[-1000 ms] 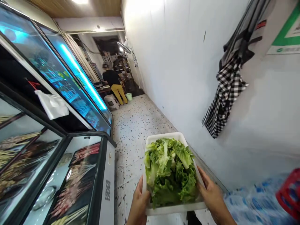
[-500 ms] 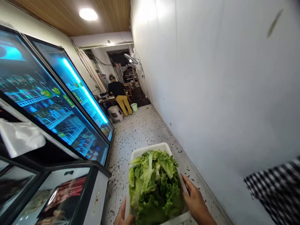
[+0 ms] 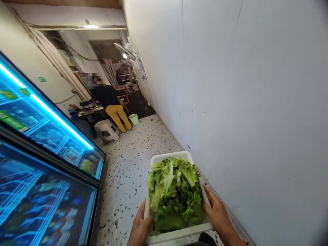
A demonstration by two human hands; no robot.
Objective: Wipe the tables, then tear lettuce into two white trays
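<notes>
Between my two hands I carry a white plastic tray (image 3: pixel 176 233) heaped with green lettuce leaves (image 3: pixel 176 194). My left hand (image 3: pixel 140 222) grips the tray's left side near its front corner, thumb over the rim. On the opposite side my right hand (image 3: pixel 216 210) is closed on the tray's right edge, its thumb also inside the rim. The fingers under the tray are hidden. The tray is held above the speckled floor, in front of my body, and a bit of a dark shoe or garment shows below it.
A lit glass-door fridge (image 3: pixel 51 164) lines the left side, and a plain white wall (image 3: pixel 230 102) the right. Down the speckled floor (image 3: pixel 133 164) a person in a black top and yellow trousers (image 3: pixel 116 111) stands at a table, near a plastic stool (image 3: pixel 106 130) and a green bucket (image 3: pixel 133 119).
I have moved forward along the passage; the person, stool and bucket look nearer. The chest freezer at left and the checked cloth at right have left the view. Both hands still hold the tray.
</notes>
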